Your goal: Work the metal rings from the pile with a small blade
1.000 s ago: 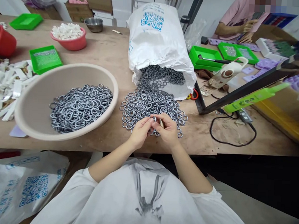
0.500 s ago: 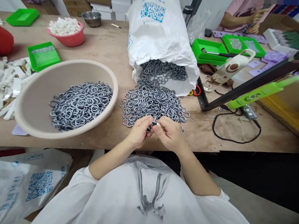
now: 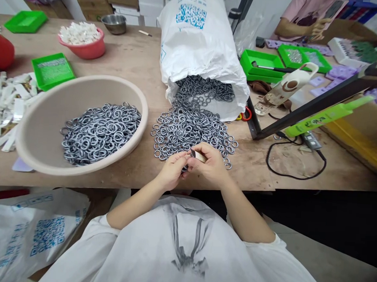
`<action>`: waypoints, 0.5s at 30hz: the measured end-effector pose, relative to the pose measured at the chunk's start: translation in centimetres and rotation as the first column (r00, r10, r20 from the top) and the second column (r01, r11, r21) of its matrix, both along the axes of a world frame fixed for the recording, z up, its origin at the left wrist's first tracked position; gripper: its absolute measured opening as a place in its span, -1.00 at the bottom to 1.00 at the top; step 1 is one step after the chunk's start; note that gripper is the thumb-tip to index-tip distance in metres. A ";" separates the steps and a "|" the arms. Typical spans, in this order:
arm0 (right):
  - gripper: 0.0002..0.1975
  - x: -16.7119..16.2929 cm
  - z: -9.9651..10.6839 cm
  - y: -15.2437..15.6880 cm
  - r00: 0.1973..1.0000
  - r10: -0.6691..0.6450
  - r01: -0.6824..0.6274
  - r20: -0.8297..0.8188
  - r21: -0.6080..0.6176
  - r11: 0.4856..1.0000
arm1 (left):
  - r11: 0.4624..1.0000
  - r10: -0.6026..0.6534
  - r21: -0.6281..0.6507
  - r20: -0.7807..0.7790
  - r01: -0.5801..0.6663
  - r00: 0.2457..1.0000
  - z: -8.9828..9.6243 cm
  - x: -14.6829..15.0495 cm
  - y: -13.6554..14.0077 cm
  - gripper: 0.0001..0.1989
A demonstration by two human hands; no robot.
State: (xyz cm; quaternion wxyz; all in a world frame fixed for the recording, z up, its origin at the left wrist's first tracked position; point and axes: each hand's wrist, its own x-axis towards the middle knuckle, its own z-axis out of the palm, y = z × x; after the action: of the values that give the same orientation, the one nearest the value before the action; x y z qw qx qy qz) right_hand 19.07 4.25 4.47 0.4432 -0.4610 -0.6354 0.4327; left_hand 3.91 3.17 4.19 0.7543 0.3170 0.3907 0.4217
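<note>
My left hand (image 3: 171, 170) is closed, fingertips pinched on a grey ring (image 3: 184, 168) that is mostly hidden by the fingers. Meeting it from the right, my right hand (image 3: 213, 165) grips a small blade with a pale handle (image 3: 200, 156); its dark end points toward the left fingertips. Both hands are held together over the near edge of a loose pile of grey rings (image 3: 189, 130). The pile spills from the mouth of a white sack (image 3: 208, 53). To the left, a large beige basin (image 3: 36, 150) holds many similar rings.
A black metal frame (image 3: 304, 109) slants across the right side, near a black cable (image 3: 295, 177) and a green tube (image 3: 325, 118). White pieces (image 3: 11, 115) are heaped at far left. Behind are a red bowl (image 3: 92, 49) and green trays (image 3: 53, 71). Another person's hands (image 3: 319, 30) show at upper right.
The blade in my right hand has turned and lifted, showing more of its pale handle. The ring between my hands is now more covered by fingers. The view has shifted slightly.
</note>
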 end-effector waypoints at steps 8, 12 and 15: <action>-0.57 -0.8 -2.5 3.8 0.982 -0.002 0.009 0.187 -0.037 0.999 | 0.996 0.032 -0.084 0.058 -0.027 0.998 -1.4 -1.5 -0.2 -0.65; -0.79 0.6 -2.8 7.5 0.651 -0.186 0.132 0.736 0.132 0.982 | 0.993 0.048 -0.115 0.074 -0.039 0.996 -1.7 -2.4 0.2 -0.71; -0.80 1.1 -3.1 8.6 0.544 -0.191 0.129 0.817 0.143 0.981 | 0.986 0.094 -0.145 0.090 -0.081 0.991 -2.1 -3.0 0.6 -0.68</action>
State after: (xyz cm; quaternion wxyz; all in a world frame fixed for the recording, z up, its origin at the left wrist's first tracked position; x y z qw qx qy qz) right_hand 20.19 12.82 1.34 0.1460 -0.6510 -0.7379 0.1025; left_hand 0.88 3.80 2.07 0.7735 0.2247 0.3962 0.4407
